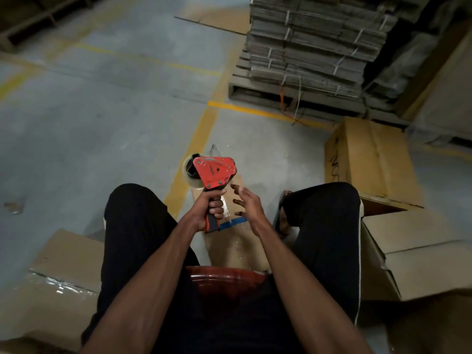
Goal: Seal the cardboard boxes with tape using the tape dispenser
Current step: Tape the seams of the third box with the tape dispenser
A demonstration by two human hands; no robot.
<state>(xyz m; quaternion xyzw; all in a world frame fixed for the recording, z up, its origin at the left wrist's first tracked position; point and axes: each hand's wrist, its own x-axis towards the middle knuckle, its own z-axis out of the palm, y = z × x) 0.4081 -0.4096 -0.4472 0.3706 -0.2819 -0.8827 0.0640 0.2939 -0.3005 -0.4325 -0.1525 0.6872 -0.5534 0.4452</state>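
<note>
1. Left hand (208, 209) grips the red tape dispenser (214, 172) by its handle (clear roll on its left side).
2. Right hand (246, 204), fingers spread, holds nothing just right of the dispenser.
3. Below the dispenser lies a taped cardboard piece (236, 241).
4. Beyond the dispenser, right, stands a cardboard box (370, 157).

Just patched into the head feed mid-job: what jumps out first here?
The red tape dispenser at centre frame, gripped by its handle in the left hand, with the open right hand just beside it. Cardboard boxes sit on both sides of the seated person, one at lower left with tape along its seam, and strapped stacks of flattened cartons fill the upper right.
</note>
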